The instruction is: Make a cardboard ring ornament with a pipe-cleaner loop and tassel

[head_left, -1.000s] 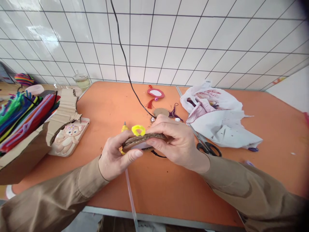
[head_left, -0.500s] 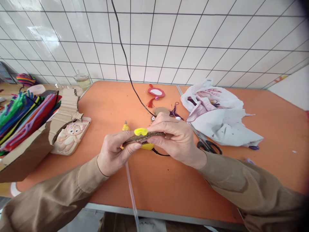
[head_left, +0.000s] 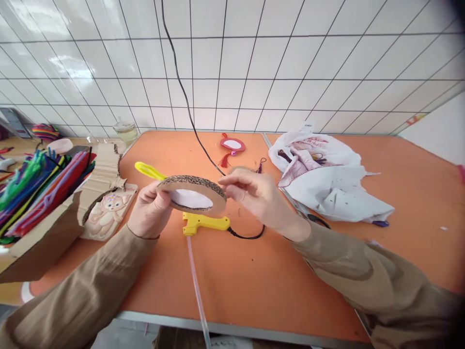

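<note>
A thick cardboard ring (head_left: pixel 218 196) with a white centre is tilted up above the table, its corrugated edge showing on top. My left hand (head_left: pixel 149 213) grips its left side, thumb in front. A fuzzy yellow loop (head_left: pixel 148 170) sticks out past the ring's upper left, beside my left fingers. At the right rim, the thumb and forefinger of my right hand (head_left: pixel 259 198) close on the edge. Below the ring lies a yellow glue gun (head_left: pixel 207 223), with a long clear glue stick (head_left: pixel 196 286) reaching past the table's front edge.
Pipe cleaners (head_left: pixel 47 189) fill a cardboard box (head_left: pixel 47 247) at left, by a cartoon phone case (head_left: pixel 109 211). A red oval ornament with a tassel (head_left: pixel 232 144) lies behind. White plastic bag (head_left: pixel 327 169) and partly hidden scissors (head_left: pixel 317 220) are at right. A black cord (head_left: pixel 181 82) hangs down.
The ring has turned from nearly edge-on to show its white centre and moved left. The yellow loop now points left. My hands are farther apart, uncovering the glue gun.
</note>
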### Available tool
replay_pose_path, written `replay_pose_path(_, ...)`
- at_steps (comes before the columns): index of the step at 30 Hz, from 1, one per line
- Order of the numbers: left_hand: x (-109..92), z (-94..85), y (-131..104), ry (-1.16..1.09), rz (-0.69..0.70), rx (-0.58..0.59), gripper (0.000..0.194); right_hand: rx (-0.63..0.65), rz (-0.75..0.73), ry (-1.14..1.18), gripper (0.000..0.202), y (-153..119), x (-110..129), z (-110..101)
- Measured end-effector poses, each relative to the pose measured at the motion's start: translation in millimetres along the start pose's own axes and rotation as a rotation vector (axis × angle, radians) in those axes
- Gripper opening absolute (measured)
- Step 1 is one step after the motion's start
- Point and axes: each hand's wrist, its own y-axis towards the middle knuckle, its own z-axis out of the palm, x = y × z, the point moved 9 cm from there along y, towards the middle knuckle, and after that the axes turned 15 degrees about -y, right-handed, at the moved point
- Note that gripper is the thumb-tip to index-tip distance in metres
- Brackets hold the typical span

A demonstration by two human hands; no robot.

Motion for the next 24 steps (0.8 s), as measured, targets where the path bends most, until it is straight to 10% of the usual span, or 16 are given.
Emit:
replay_pose_path(5, 21, 0.8, 0, -0.094, -0.176, -0.006, 0.042, 0.241, -0.076, 0.093, 0.024, -5, 12, 23)
replay_pose_path(18, 7, -12.3, 13, -0.184, -0.099, -0.145, 0.034, 0.464, -0.303, -0.832, 0.039, -32, 7, 91)
replay_pose_path(24, 4, 8.6, 5, -0.274, -0.188, 0.085, 0.03, 0.444, -0.316, -0.745, 0.054, -33, -1, 100)
